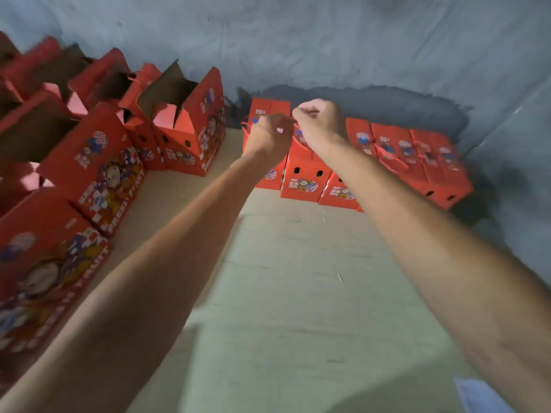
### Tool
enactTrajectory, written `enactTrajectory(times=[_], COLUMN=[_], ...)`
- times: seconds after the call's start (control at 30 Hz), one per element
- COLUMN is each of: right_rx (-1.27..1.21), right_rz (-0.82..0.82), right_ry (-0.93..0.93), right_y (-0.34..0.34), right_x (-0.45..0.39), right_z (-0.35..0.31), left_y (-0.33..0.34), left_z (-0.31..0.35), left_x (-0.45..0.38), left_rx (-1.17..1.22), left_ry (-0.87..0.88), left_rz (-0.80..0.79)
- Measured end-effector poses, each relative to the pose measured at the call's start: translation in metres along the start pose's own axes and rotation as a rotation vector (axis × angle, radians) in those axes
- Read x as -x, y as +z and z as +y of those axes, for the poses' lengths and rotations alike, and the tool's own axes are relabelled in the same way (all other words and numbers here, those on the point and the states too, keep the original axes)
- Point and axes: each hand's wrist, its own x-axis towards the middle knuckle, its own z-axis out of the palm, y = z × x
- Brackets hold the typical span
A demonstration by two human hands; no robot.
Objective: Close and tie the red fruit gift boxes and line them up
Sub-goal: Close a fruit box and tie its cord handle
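Note:
A closed red fruit gift box stands at the far end of the floor, at the left end of a row of closed red boxes along the wall. Both my arms reach out over it. My left hand and my right hand are curled above its top, fingers pinching the red cord of its handle. The cord is thin and partly hidden by my fingers. Several open red boxes with raised flaps stand on the left.
Pale cardboard sheeting covers the floor between me and the boxes. A grey wall rises behind the row. Open boxes line the whole left side, close to my left forearm. A bluish-white object shows at the bottom right.

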Motion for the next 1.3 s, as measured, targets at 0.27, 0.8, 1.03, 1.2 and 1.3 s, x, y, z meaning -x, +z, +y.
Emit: enactTrajectory(times=[0.27, 0.8, 1.03, 1.2, 1.3], right_rx=[-0.184, -0.284, -0.265, -0.224, -0.21], right_rz=[0.068, -0.074, -0.129, -0.15, -0.328], right_ry=[0.0, 0.337, 0.366, 0.474, 0.548], right_y=[-0.092, -0.136, -0.136, -0.134, -0.137], right_x=[0.193, 0.484, 0.541, 0.579, 0.607], right_z=[0.035, 0.195, 0.225, 0.251, 0.279], left_y=[0.001, 0.096, 0.112, 0.124, 0.128], left_z=[0.045, -0.005, -0.014, -0.029, -0.047], left_x=[0.184, 0.49, 0.538, 0.565, 0.584], left_rx=[0.168, 0.243, 0.255, 0.173, 0.154], left_ry=[0.171, -0.28, -0.334, -0.359, -0.498], left_rz=[-0.114, -0.362, -0.401, -0.594, -0.901])
